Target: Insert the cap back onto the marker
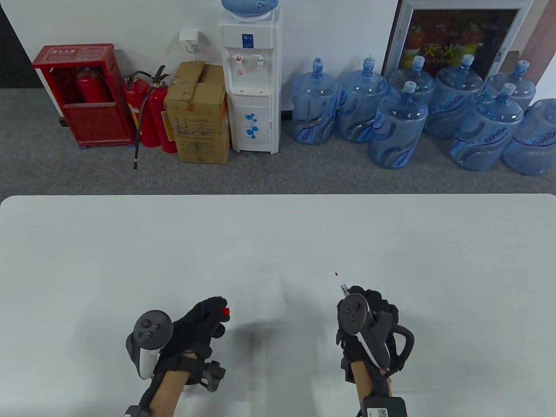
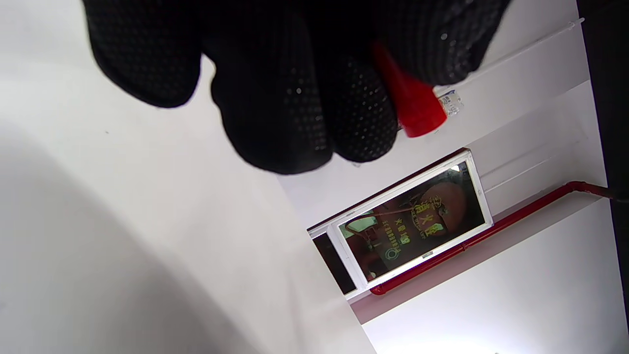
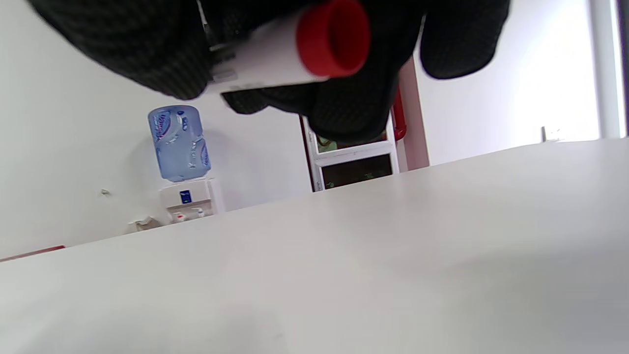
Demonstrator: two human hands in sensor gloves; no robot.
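My left hand (image 1: 204, 319) pinches a red marker cap (image 1: 225, 311) at its fingertips, low on the table's left of centre. In the left wrist view the cap (image 2: 413, 105) sticks out between the gloved fingers (image 2: 295, 98). My right hand (image 1: 369, 312) grips a white marker (image 1: 342, 287) with its red tip pointing away and slightly left, uncapped. In the right wrist view the marker's white barrel (image 3: 275, 59) with a red rear end shows under the fingers (image 3: 147, 54). The two hands are well apart, cap and marker not touching.
The white table (image 1: 278, 243) spans the view. Beyond its far edge stand a water dispenser (image 1: 249, 82), several blue water jugs (image 1: 399, 126), a cardboard box (image 1: 200, 113) and red fire extinguishers (image 1: 150, 113).
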